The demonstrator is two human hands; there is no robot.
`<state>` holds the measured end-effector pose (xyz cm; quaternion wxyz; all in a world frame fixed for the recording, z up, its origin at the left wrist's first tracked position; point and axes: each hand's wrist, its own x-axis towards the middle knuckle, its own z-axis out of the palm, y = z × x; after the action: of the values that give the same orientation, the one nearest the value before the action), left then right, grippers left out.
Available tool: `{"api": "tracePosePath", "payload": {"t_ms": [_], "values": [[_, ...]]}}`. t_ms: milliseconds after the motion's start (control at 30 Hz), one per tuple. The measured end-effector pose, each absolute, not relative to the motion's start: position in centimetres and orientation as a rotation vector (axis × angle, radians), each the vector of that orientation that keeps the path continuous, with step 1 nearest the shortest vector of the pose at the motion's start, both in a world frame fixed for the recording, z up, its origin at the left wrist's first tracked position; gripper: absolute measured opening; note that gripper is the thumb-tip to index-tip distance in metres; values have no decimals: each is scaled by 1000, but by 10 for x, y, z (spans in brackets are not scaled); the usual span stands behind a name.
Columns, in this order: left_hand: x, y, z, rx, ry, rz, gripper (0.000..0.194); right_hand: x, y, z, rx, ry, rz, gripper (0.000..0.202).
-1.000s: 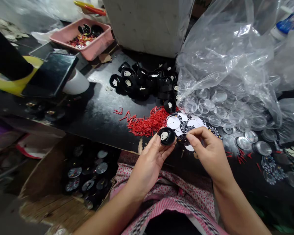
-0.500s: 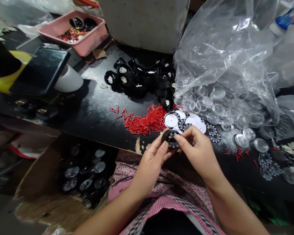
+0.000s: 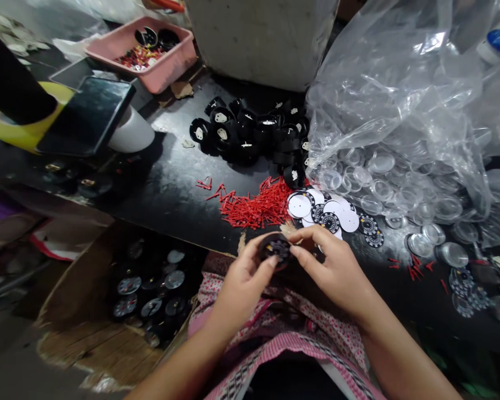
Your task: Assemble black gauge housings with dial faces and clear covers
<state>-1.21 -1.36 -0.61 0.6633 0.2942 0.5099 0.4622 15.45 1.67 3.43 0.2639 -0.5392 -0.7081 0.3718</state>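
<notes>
Between both hands, in front of the table edge, is a round black dial housing (image 3: 276, 249) with a dark marked face. My left hand (image 3: 248, 272) grips it from the left, thumb on its face. My right hand (image 3: 331, 264) touches its right rim with bent fingers and thumb; whether a small part sits between them is hidden. Just beyond the hands lie a pile of red pointers (image 3: 256, 205) and overlapping dial discs (image 3: 348, 220), some white side up, some black with markings. Farther back is a heap of black housings (image 3: 250, 130), several with pale plates on them.
A large plastic bag (image 3: 400, 94) with clear round covers (image 3: 381, 189) lies at the right. A pink tray (image 3: 162, 78) of small parts, a phone (image 3: 87, 116) and a yellow roll (image 3: 23, 136) are at the left. Below, an open carton (image 3: 66, 294) holds finished-looking dials.
The housing in my hands has tilted and moved slightly left and down. My right fingers have shifted from over its face to its right rim. The whole view has shifted a little.
</notes>
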Motion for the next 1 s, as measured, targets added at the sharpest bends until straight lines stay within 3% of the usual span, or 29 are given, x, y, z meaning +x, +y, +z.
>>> {"api": "tracePosePath", "payload": {"t_ms": [200,333,833,1000], "values": [[-34,-11,-4,436,1140,1296,24,128,49,25,-1652,-2515,325,15],[-33,-10,-5,356,1109,1325,21,114,57,23,-1662,-2649,153,18],[-25,-6,6,349,1024,1333,21,130,44,22,-1730,-2442,399,14],[-27,-9,0,348,1108,1378,22,127,46,23,-1491,-2586,485,14]]}}
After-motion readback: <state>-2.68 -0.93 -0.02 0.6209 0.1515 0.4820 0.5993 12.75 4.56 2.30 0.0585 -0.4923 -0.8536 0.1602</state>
